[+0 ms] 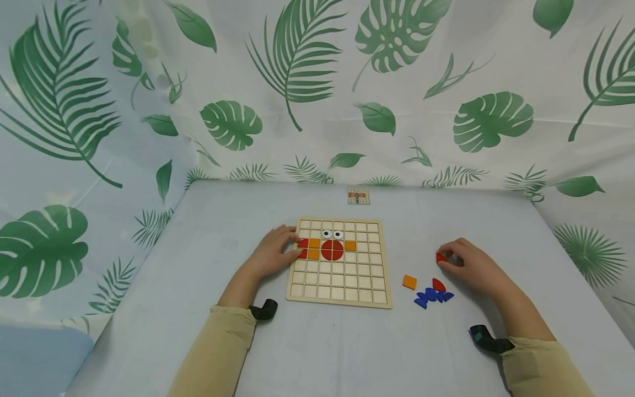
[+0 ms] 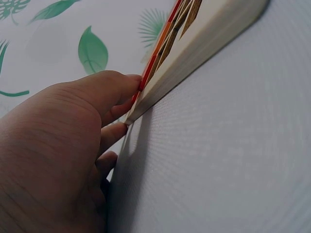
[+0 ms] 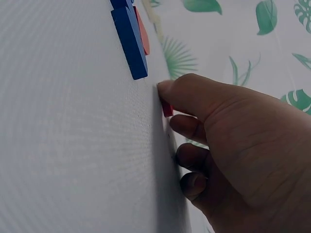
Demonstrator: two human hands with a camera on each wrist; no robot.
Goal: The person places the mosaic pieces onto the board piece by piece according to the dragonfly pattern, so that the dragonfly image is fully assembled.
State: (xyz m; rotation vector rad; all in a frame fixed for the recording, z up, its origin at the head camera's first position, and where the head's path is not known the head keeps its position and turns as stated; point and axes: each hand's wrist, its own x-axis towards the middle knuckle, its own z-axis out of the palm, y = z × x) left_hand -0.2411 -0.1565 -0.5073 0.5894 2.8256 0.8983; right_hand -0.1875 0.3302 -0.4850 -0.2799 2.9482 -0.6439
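Note:
A wooden grid board (image 1: 337, 283) lies on the table with tiles in some cells. At its left edge my left hand (image 1: 272, 251) rests, thumb and fingertips touching the board and the two red tiles (image 1: 303, 243) there; the left wrist view shows the thumb on a red tile (image 2: 151, 65). Right of the board, my right hand (image 1: 468, 264) pinches a small red tile (image 1: 439, 257) between thumb and forefinger, low over the table. Its shape is mostly hidden. In the right wrist view the red tile (image 3: 167, 108) shows below the thumb.
Between board and right hand lie an orange square tile (image 1: 409, 282), a red quarter-round tile (image 1: 439, 284) and several blue tiles (image 1: 431, 294). The board also bears two eye tiles (image 1: 327, 234), a red disc (image 1: 332, 250) and orange squares (image 1: 350, 245). A small pattern card (image 1: 359, 196) lies behind.

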